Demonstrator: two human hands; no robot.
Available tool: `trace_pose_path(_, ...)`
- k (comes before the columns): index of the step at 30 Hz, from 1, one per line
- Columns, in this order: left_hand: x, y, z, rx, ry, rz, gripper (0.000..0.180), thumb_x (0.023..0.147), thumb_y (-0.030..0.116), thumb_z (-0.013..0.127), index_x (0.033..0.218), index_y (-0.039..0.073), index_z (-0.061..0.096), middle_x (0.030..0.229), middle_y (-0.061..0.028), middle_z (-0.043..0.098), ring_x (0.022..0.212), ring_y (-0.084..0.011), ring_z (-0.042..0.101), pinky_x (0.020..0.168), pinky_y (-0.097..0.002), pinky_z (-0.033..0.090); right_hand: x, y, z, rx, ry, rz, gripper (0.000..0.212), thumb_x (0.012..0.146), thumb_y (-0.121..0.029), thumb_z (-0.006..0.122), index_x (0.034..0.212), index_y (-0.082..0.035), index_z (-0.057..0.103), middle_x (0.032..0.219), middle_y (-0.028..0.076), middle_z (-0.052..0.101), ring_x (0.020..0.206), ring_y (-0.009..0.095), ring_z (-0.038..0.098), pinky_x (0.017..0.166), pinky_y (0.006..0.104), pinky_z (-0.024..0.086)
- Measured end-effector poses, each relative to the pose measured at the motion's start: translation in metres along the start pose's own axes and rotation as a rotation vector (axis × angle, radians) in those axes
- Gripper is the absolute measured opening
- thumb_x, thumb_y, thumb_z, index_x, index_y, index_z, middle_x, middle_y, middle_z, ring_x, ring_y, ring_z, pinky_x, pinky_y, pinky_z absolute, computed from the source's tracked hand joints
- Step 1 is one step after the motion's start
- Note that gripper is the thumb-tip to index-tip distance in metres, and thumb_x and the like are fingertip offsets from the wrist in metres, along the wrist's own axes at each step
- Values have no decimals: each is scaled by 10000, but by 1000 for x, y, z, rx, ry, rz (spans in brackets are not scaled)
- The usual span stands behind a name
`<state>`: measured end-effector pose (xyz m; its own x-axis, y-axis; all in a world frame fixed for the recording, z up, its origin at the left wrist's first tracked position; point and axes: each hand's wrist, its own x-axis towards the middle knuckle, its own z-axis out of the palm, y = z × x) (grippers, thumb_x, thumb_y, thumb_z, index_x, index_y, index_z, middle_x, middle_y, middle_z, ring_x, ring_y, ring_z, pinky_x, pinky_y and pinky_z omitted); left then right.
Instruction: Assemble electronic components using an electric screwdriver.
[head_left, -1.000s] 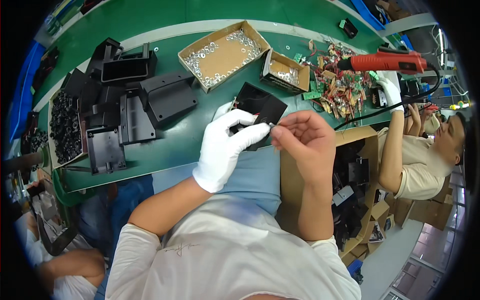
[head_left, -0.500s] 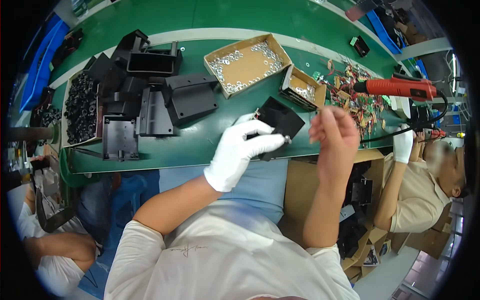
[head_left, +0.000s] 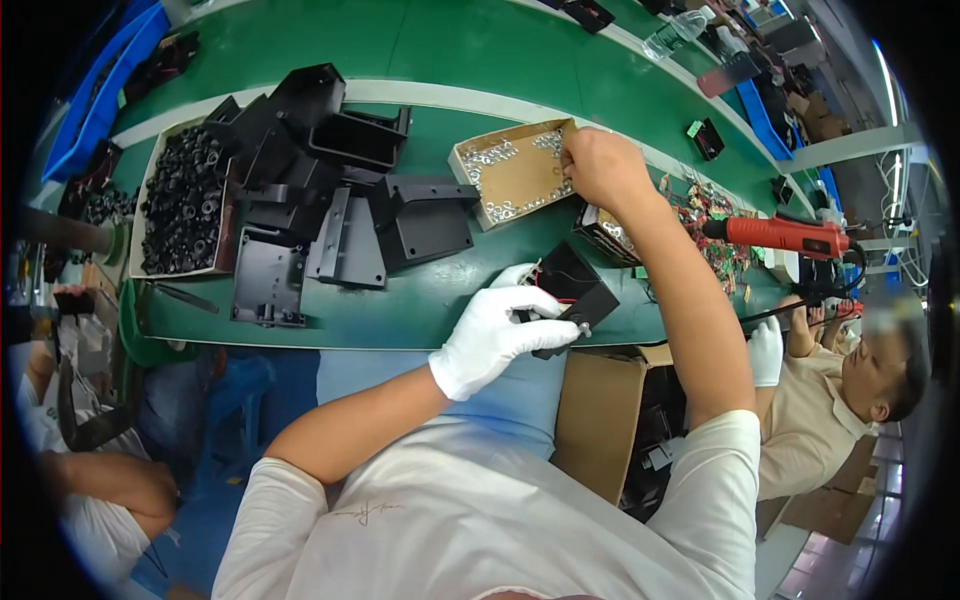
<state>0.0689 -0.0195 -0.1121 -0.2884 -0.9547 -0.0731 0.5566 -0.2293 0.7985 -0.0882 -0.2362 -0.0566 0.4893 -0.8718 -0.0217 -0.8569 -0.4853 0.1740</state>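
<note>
My left hand (head_left: 495, 335), in a white glove, grips a black plastic housing (head_left: 585, 292) over the table's front edge. Wires and a small metal fitting show beside the gloved fingers. My bare right hand (head_left: 607, 172) reaches over the right end of a shallow cardboard tray (head_left: 478, 200). Its fingers are drawn together among small metal nuts or washers (head_left: 493, 158); whether one is between the fingertips is hidden. Partly behind my right forearm stands a smaller box (head_left: 597, 228) of metal pieces.
Black housings (head_left: 425, 225) are piled at the left, next to a box of black ring-shaped parts (head_left: 185, 205). A red electric screwdriver (head_left: 785, 236) lies right, by small circuit boards with wires (head_left: 705, 205). An open carton (head_left: 600, 420) stands below the table edge. A co-worker (head_left: 830, 400) sits at the right.
My right hand has moved forward and left, from beside the housing to the tray of metal pieces. My left hand still holds the housing.
</note>
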Motion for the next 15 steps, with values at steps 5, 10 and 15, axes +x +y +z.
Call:
trace_pose_path(5,1,2,-1,-40,-30,-67,150,852,37,829,948,-31,736,1207,-75,575,962,-164,578,828,-271,487,1,-2,-7,35,-62,5,96,785,-151,758,843,-74,760,811,95,744,744,345,686,705,423,544)
trace_pose_path(10,4,7,1,-34,-15,-80,131,869,40,803,957,-35,742,1167,-60,597,976,-163,585,860,-271,473,-18,-4,-30,234,16,157,117,783,-135,782,882,-72,784,818,92,750,715,280,687,686,384,548)
trace_pose_path(15,6,10,2,-129,80,-74,119,882,40,776,979,-26,755,1134,-46,619,982,-166,588,891,-273,457,-81,-20,-50,915,227,459,153,838,-72,791,975,-3,792,835,96,753,705,157,666,664,275,545)
